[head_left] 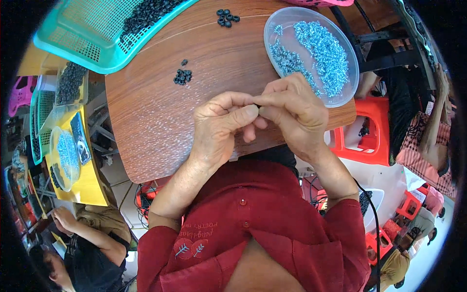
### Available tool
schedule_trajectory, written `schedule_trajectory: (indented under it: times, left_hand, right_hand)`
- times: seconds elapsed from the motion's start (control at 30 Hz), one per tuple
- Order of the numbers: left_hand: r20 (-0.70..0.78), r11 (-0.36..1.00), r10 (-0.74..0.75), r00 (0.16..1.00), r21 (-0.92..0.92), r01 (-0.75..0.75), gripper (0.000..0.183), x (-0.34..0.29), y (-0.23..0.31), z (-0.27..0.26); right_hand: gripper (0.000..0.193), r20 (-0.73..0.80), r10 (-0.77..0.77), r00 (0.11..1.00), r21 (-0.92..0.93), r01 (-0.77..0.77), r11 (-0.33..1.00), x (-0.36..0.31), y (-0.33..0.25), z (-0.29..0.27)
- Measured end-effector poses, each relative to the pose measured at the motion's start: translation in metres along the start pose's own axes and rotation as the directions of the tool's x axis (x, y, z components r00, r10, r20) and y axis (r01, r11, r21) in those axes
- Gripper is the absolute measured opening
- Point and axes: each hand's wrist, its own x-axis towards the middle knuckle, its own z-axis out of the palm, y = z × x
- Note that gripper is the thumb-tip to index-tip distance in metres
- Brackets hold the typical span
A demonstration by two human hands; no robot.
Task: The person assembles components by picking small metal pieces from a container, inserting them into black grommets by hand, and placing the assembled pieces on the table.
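Above the near edge of the wooden table, my left hand (220,125) and my right hand (297,111) meet fingertip to fingertip. Pinched between both sets of thumbs and forefingers is a small black piece (258,105), mostly covered, so its exact shape stays hidden. Just behind my right hand stands a round translucent tub (269,36) of small blue, shiny ring-like pieces. A small cluster of black ring-shaped parts (183,77) lies on the table beyond my left hand. Another group of black rings (226,18) sits farther back.
A turquoise plastic basket (104,65) with many black rings occupies the table's far left. Red plastic stools (362,131) stand at the right. On the left, a yellow table (87,187) carries another tub of blue pieces (68,155), near a seated person in black (97,258).
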Motion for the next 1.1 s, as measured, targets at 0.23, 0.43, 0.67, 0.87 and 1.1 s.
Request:
schedule_trajectory:
  times: [0.23,0.43,0.67,0.87,1.1]
  left_hand:
    - [-0.028,0.997,-0.055,0.998,-0.051,0.054,0.011,0.0,0.006,0.003]
    - [-0.128,0.999,0.044,0.991,-0.013,-0.046,0.009,0.003,0.002,0.009]
    - [-0.086,0.998,0.048,0.995,0.056,-0.043,0.014,0.003,0.002,0.007]
    - [0.006,0.996,-0.084,0.996,0.031,0.083,0.024,0.004,-0.002,-0.008]
    - [0.009,0.976,0.079,0.997,0.202,-0.079,0.026,0.002,-0.008,-0.01]
  right_hand:
    - [0.034,0.001,0.054,0.999,0.074,-0.054,0.996,-0.003,-0.005,-0.002]
    - [0.039,0.051,-0.113,0.992,-0.111,0.118,0.987,0.002,-0.002,0.009]
    - [0.038,-0.007,-0.287,0.958,-0.273,0.274,0.922,0.001,0.008,0.016]
    - [0.032,0.007,-0.307,0.952,-0.29,0.296,0.91,0.0,0.013,0.014]
    - [0.027,0.074,-0.331,0.941,-0.272,0.339,0.901,0.002,0.018,0.016]
